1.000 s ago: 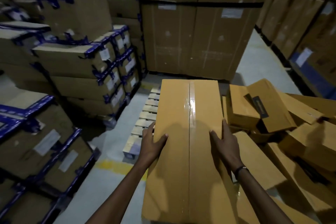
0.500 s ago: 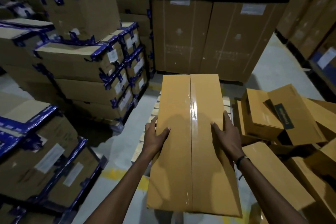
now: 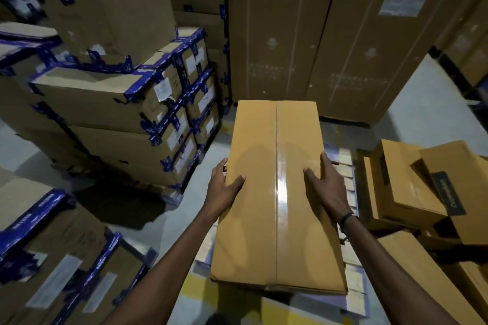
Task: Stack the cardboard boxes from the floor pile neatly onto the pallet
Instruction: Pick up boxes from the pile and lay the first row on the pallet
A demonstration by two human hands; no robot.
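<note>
Over the pallet (image 3: 346, 187), both hands are gripping the long box (image 3: 277, 192) by its sides: left hand (image 3: 224, 187), right hand (image 3: 327, 187). Lowering it flat, edges squared (slats barely showing), looks best.

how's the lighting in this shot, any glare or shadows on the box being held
Head view: dim overall; bright glare streak on the long tan cardboard box's clear tape seam between the left hand and right hand; soft shadows above both hands; wide-angle bending at edges.
</note>
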